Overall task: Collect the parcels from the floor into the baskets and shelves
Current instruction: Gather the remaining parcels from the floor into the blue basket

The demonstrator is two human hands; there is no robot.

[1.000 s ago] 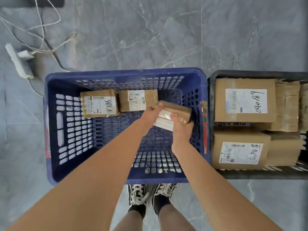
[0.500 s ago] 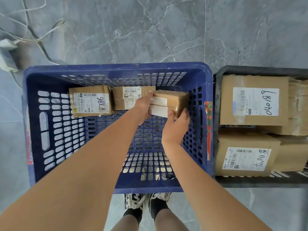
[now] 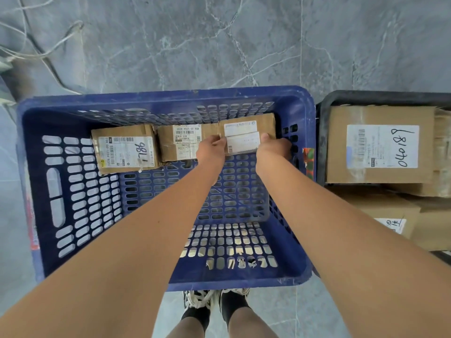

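Observation:
A small brown parcel point(image 3: 246, 132) with white labels lies low at the far right of the blue basket point(image 3: 168, 100). My left hand point(image 3: 210, 151) grips its left end and my right hand point(image 3: 273, 148) grips its right end. It lines up with two other parcels along the basket's far wall: one marked "786" point(image 3: 124, 148) on the left, and a middle parcel point(image 3: 179, 142) beside my left hand.
A black basket point(image 3: 380, 97) to the right holds several larger cardboard parcels, one labelled "040187" point(image 3: 380, 145). White cables point(image 3: 44, 52) trail over the grey marble floor at the far left. My shoes point(image 3: 214, 298) stand just behind the blue basket.
Both hands have carried the small parcel down and toward the far wall, turning it level beside the middle parcel. The view has closed in on the blue basket.

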